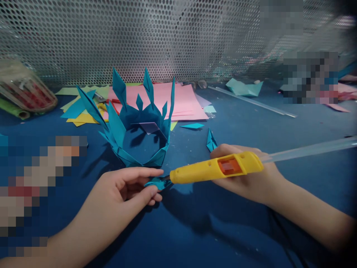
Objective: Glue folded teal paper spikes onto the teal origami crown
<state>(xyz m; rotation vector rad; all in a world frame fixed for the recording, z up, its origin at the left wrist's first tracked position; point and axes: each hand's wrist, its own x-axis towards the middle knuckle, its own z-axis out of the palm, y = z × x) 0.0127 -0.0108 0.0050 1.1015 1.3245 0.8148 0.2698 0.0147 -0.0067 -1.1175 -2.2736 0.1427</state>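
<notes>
My left hand (131, 190) pinches a small folded blue paper piece (158, 183) between thumb and fingers, low over the table. In my right hand (248, 186) is a yellow hot glue gun (200, 170), with a clear glue stick (306, 149) sticking out of its back. The gun's dark nozzle points left and meets the paper piece, or nearly so; contact is hard to tell. Just behind my left hand stands a blue folded-paper crown (142, 158) with tall pointed tips. A loose blue paper point (211, 140) is beside my right fingers, and another flat one (192, 126) lies farther back.
Pink paper sheets (178, 100) and yellow and green pieces lie behind the crown. A spare glue stick (253, 101) and a mint folded paper (245, 88) are at the back right. A clear jar (28, 87) sits back left. Perforated metal mesh (139, 37) closes the rear.
</notes>
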